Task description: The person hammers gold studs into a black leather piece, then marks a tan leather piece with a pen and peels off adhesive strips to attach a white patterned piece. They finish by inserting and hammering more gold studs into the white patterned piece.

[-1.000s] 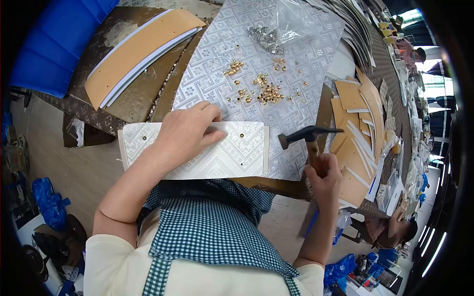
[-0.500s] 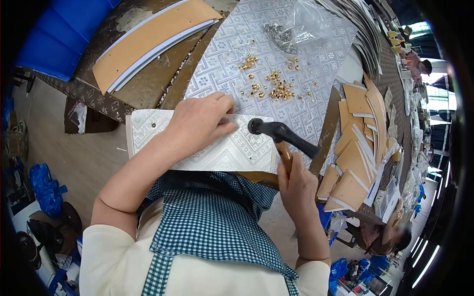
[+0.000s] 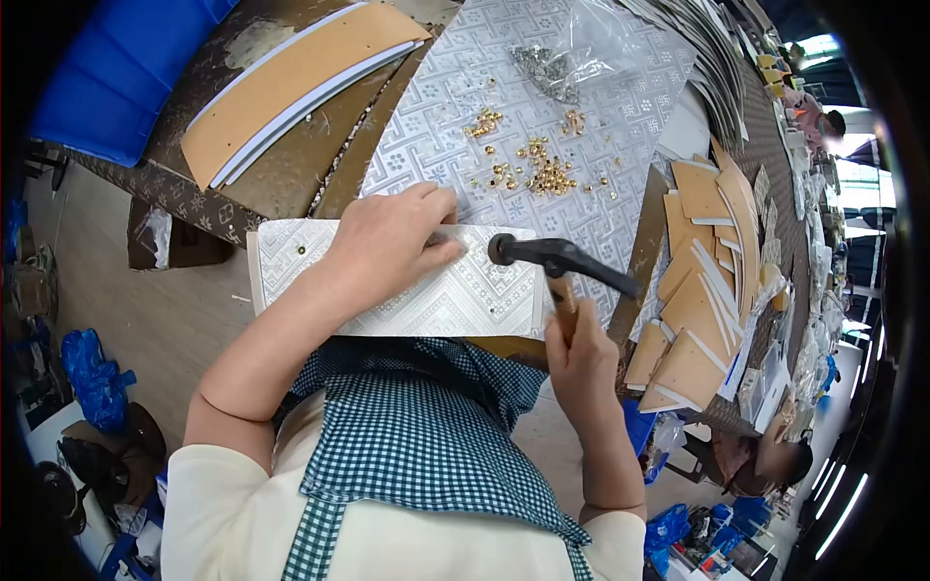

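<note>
My right hand [image 3: 583, 353] grips the wooden handle of a hammer [image 3: 562, 257]. The black hammer head is raised over the right part of a silver-white patterned panel [image 3: 417, 305]. My left hand [image 3: 392, 237] rests on that panel, fingers curled and thumb near the forefinger. Whatever lies between these fingertips is too small and blurred to name. A small brass-coloured eyelet [image 3: 301, 250] is set near the panel's left end, and a small dark hole [image 3: 492, 311] shows near its lower right edge.
Loose gold-coloured metal fittings [image 3: 550, 179] lie beyond the panel on a patterned sheet [image 3: 417, 145], near a clear bag [image 3: 605, 44]. Curved tan pieces are stacked at left [image 3: 291, 87] and right [image 3: 702, 315]. A blue bin [image 3: 116, 77] stands upper left. Another person [image 3: 775, 460] sits at right.
The hammer head has tilted slightly, its far end swinging right, and my right hand has shifted a little. My left hand stays in place on the panel.
</note>
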Demonstrator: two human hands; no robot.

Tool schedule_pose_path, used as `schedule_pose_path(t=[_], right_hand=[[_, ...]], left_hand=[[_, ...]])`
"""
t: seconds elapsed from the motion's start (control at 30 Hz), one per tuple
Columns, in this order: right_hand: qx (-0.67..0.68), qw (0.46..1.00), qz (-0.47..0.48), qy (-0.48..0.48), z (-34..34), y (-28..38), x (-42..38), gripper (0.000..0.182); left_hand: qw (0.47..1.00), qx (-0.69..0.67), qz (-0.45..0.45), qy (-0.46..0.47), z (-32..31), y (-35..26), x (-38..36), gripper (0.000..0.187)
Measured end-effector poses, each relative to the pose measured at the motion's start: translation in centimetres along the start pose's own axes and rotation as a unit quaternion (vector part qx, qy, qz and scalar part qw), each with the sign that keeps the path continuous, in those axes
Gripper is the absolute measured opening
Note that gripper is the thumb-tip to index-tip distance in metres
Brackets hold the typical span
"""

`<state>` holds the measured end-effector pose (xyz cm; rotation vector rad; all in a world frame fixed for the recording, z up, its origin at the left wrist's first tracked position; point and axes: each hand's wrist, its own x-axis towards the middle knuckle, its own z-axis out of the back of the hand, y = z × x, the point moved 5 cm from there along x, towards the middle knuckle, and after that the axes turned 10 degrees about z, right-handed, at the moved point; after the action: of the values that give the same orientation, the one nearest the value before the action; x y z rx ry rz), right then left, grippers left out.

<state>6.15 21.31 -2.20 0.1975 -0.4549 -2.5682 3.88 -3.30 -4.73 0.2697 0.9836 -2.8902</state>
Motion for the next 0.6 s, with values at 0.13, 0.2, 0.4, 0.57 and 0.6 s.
schedule_pose_path(t=[0.13, 0.2, 0.4, 0.57, 0.6], right_hand=[[0.103, 0.993, -0.044, -0.041, 1.1, -3.1, -0.5, 0.019], [0.099, 0.985, -0.117, -0.080, 2.1, -4.2, -0.9, 0.023], [-0.135, 0.975, -0.042, -0.173, 4.0, -8.3, -1.6, 0.030], [0.145, 0.949, -0.002, -0.280, 2.9, -5.9, 0.6, 0.014], [0.149, 0.944, 0.045, -0.291, 2.9, -4.2, 2.0, 0.009]], left_hand=[[1.000, -0.001, 0.001, 0.002, 0.1, 0.0, -0.1, 0.028], [1.000, -0.005, -0.005, -0.003, 0.1, 0.0, -0.1, 0.029], [0.998, -0.029, -0.047, -0.035, 0.1, 0.1, -0.6, 0.027], [0.997, -0.034, -0.072, -0.023, 0.3, -0.1, -2.8, 0.025], [0.997, -0.032, -0.072, -0.017, 0.5, -0.1, -3.3, 0.024]])
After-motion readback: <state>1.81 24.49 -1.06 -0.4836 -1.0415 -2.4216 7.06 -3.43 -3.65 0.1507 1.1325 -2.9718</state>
